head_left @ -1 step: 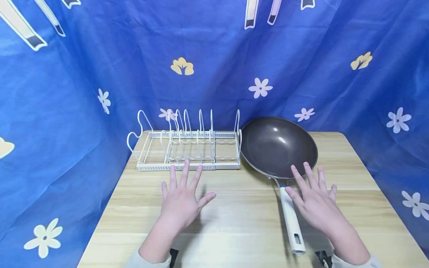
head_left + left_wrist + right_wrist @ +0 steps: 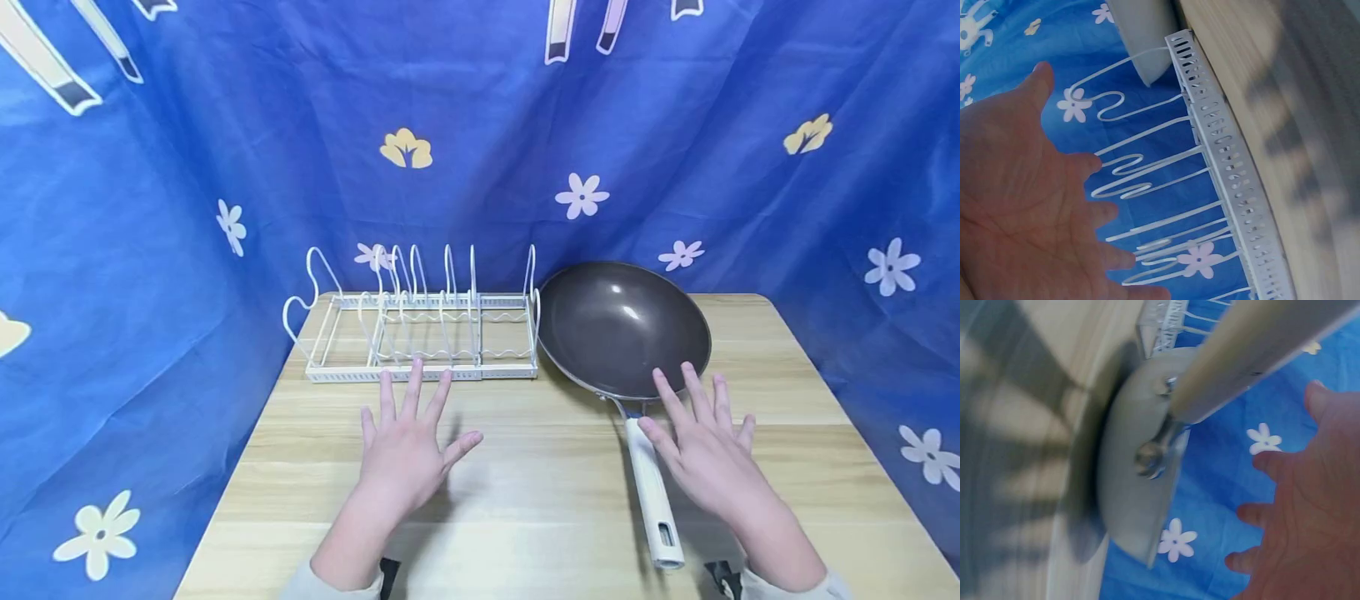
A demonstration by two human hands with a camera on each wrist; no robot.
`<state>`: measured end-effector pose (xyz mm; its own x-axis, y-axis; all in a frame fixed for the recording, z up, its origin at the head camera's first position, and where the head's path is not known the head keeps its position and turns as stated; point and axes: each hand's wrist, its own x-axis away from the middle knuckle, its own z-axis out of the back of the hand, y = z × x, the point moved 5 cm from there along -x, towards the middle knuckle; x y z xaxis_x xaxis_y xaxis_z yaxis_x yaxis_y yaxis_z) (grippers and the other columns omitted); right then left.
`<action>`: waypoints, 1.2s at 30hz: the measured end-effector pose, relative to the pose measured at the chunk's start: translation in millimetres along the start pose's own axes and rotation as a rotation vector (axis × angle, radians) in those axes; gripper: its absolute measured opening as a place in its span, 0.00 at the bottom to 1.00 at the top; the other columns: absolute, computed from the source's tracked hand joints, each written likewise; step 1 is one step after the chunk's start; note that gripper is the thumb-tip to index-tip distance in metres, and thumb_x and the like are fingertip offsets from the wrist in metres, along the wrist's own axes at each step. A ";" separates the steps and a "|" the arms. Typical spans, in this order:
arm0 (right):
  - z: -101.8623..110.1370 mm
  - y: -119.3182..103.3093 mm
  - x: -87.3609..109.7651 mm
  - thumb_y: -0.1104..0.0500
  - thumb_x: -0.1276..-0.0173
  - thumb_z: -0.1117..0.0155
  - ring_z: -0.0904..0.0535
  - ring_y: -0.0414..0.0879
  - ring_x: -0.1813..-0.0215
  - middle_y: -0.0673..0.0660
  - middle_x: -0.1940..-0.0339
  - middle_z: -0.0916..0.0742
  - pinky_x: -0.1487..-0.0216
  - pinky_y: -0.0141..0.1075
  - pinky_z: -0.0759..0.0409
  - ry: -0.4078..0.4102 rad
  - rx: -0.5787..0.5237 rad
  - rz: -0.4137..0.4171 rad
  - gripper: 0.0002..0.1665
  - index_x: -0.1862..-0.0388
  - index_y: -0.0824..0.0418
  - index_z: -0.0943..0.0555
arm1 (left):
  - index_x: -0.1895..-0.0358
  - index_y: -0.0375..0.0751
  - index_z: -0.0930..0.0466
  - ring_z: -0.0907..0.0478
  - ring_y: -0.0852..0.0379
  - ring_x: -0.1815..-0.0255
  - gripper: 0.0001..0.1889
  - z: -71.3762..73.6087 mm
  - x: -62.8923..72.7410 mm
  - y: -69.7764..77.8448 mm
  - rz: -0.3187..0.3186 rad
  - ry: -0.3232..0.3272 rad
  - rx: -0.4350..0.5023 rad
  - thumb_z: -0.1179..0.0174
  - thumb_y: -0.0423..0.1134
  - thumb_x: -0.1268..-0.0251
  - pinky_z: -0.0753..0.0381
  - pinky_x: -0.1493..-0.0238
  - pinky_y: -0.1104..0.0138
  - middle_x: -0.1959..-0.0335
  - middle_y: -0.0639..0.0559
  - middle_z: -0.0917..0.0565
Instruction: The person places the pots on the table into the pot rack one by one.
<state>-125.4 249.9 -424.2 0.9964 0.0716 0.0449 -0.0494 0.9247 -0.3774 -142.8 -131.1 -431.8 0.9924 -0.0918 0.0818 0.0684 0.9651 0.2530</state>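
My left hand (image 2: 405,458) hovers palm down over the table with its fingers spread, in front of a white wire rack (image 2: 420,375). It holds nothing; in the left wrist view the rack's slotted side rail (image 2: 1229,162) and wire loops stand beyond the fingers. A dark frying pan (image 2: 618,333) with a white handle (image 2: 654,500) sits right of the rack, its handle pointing toward me. Just right of that handle my right hand (image 2: 712,467) is spread too, gripping nothing. Seen from the right wrist, the pan's pale outside (image 2: 1135,444) and handle (image 2: 1247,356) are close to this hand.
Everything stands on a light wood-grain table (image 2: 525,500) with rounded back corners. A blue cloth (image 2: 480,167) with flower prints hangs behind and at both sides. The rack's right end is right next to the pan's rim.
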 end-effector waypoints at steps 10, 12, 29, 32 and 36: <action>7.7 17.9 -0.7 0.36 0.11 0.54 0.60 0.77 0.10 0.68 0.08 0.47 0.28 0.90 0.52 0.164 -0.071 0.017 0.41 0.08 0.43 0.50 | 0.09 0.56 0.56 0.60 0.25 0.10 0.48 -2.0 8.4 10.1 -0.008 0.062 0.174 0.47 0.70 0.21 0.50 0.20 0.21 0.07 0.42 0.60; 8.3 26.1 1.2 0.39 0.12 0.50 0.47 0.78 0.14 0.72 0.12 0.40 0.28 0.85 0.42 0.179 -0.138 -0.008 0.41 0.09 0.50 0.45 | 0.11 0.49 0.49 0.47 0.27 0.11 0.45 -4.6 13.6 20.0 -0.022 0.062 0.321 0.40 0.62 0.20 0.43 0.17 0.27 0.09 0.39 0.49; -72.9 76.0 -16.6 0.45 0.07 0.61 0.15 0.45 0.37 0.54 0.38 0.14 0.33 0.42 0.12 -0.534 -1.328 -0.066 0.31 0.26 0.67 0.29 | 0.25 0.30 0.38 0.15 0.38 0.38 0.31 -88.7 18.3 157.1 -0.102 -0.625 1.319 0.36 0.40 0.22 0.10 0.38 0.45 0.35 0.33 0.19; -81.6 71.4 -22.4 0.44 0.06 0.65 0.14 0.47 0.33 0.56 0.36 0.12 0.28 0.43 0.15 -0.637 -1.528 -0.004 0.29 0.30 0.59 0.24 | 0.31 0.30 0.33 0.13 0.39 0.43 0.26 -107.3 20.4 176.1 -0.031 -0.763 1.412 0.37 0.41 0.20 0.11 0.37 0.43 0.42 0.34 0.15; -90.8 59.7 -27.8 0.46 0.06 0.72 0.15 0.52 0.30 0.61 0.32 0.13 0.23 0.46 0.19 -0.797 -1.744 0.104 0.33 0.24 0.65 0.29 | 0.37 0.34 0.27 0.12 0.47 0.45 0.18 -120.3 26.5 198.7 -0.060 -0.936 1.512 0.40 0.42 0.18 0.11 0.34 0.46 0.45 0.38 0.12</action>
<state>-149.8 269.1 -532.0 0.7126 0.6906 0.1238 0.5194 -0.4006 -0.7548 -90.5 87.8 -495.3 0.5717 -0.7311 0.3725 -0.5813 -0.0405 0.8127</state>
